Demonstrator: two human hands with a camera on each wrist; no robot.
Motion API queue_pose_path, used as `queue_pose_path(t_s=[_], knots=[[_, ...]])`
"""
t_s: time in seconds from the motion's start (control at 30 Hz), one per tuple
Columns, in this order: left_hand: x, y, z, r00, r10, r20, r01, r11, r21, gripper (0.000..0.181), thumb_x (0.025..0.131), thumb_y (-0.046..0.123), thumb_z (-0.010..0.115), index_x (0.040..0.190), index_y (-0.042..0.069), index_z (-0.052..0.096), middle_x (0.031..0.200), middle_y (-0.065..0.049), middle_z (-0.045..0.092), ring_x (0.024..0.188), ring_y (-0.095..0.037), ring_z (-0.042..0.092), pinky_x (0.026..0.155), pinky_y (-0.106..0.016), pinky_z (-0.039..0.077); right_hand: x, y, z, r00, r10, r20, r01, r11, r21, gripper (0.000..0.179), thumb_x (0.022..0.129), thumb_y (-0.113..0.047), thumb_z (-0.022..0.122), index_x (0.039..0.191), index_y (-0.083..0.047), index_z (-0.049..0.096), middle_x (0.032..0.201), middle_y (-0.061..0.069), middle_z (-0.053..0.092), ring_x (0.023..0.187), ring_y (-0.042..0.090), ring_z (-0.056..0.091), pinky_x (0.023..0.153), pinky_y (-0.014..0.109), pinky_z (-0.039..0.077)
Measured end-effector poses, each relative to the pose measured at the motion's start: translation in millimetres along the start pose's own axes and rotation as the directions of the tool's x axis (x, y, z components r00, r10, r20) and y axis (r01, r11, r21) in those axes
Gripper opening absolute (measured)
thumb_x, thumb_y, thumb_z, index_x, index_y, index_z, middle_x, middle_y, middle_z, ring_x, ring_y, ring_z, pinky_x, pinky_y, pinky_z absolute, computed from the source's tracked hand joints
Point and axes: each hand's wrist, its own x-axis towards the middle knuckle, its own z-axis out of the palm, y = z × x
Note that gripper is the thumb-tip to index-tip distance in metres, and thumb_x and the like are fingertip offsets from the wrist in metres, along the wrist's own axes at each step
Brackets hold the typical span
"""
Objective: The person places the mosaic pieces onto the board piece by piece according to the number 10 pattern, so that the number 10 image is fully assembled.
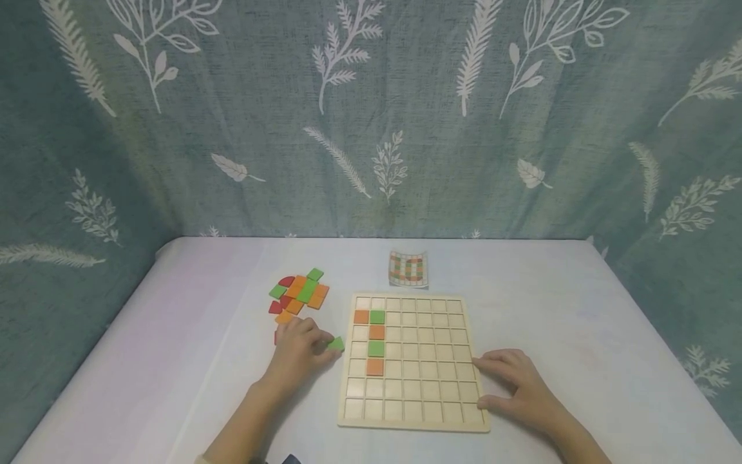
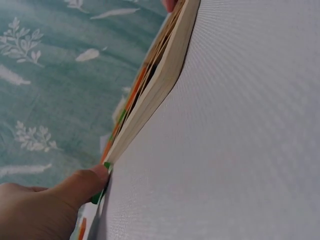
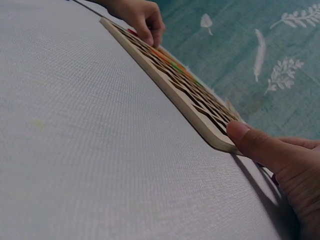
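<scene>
My left hand (image 1: 298, 351) pinches a green square tile (image 1: 336, 344) between thumb and fingers, just off the left edge of the wooden grid board (image 1: 414, 426). The left wrist view shows the thumb on that green tile (image 2: 96, 198), close by the board's side. On the board, orange tiles (image 1: 375, 367) and green tiles (image 1: 376, 348) lie in the second column, with one orange tile (image 1: 361, 316) in the first. My right hand (image 1: 522, 390) touches the board's right edge with thumb and extended fingertips; its thumb (image 3: 242, 132) rests at the corner in the right wrist view.
Left of the board lies a loose cluster of orange, green and red tiles (image 1: 298, 293), some of them partly behind the left hand. A small printed pattern card (image 1: 408, 269) lies beyond the board's far edge. Patterned green fabric (image 1: 371, 129) hangs around the white table (image 1: 551, 290).
</scene>
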Motion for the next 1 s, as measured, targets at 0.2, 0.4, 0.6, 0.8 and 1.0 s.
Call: queue_pose_path(t_s=[0.2,0.4,0.6,0.8,1.0], knots=[[-0.6,-1.2,-3.1,0.997,0.067,-0.044,-0.067,0.998,-0.01,0.022,0.065,0.027,0.085,0.08,0.015,0.074,0.07,0.011,0.046,0.078,-0.012,0.042,0.076,-0.037,0.028,0.0,0.8,0.2,1.0,-0.015,-0.002,0.015,1.0,0.009,0.058,0.061,-0.034,0.085,0.113,-0.019,0.067,0.11,-0.009,0.06,0.105,0.004,0.043,0.093,0.018,0.028],[1.2,1.2,-0.8,0.965,0.252,-0.073,-0.255,0.966,-0.045,0.024,0.062,0.03,0.086,0.079,0.019,0.074,0.069,0.012,0.045,0.075,-0.006,0.038,0.074,-0.033,0.029,0.7,0.9,-0.9,0.999,-0.042,-0.02,0.042,0.999,0.004,0.058,0.06,-0.033,0.085,0.114,-0.019,0.067,0.109,-0.008,0.06,0.104,0.005,0.044,0.093,0.017,0.027],[-1.8,9.8,0.6,0.931,0.362,-0.04,-0.364,0.929,-0.069,0.025,0.061,0.036,0.085,0.078,0.02,0.073,0.069,0.013,0.046,0.074,-0.005,0.039,0.075,-0.031,0.028,0.4,-0.3,-0.4,1.0,-0.028,-0.011,0.028,1.0,0.009,0.058,0.06,-0.034,0.085,0.114,-0.02,0.067,0.109,-0.008,0.06,0.105,0.005,0.044,0.093,0.018,0.029],[-6.3,20.3,-1.9,0.9,0.434,0.043,-0.427,0.898,-0.108,0.025,0.064,0.041,0.083,0.08,0.023,0.075,0.07,0.016,0.044,0.075,-0.003,0.038,0.073,-0.024,0.027,-1.3,-2.4,-0.4,1.0,-0.007,0.007,0.007,1.0,0.002,0.058,0.061,-0.035,0.084,0.114,-0.019,0.067,0.11,-0.009,0.06,0.105,0.006,0.044,0.093,0.021,0.031],[-8.8,29.2,1.8,0.832,0.553,0.035,-0.551,0.832,-0.063,0.022,0.065,0.04,0.082,0.079,0.025,0.073,0.071,0.014,0.045,0.074,-0.005,0.037,0.07,-0.022,0.026,-0.8,-3.5,-0.8,0.998,0.046,0.036,-0.045,0.999,-0.019,0.058,0.062,-0.039,0.083,0.114,-0.021,0.067,0.11,-0.01,0.059,0.105,0.007,0.045,0.092,0.025,0.034]])
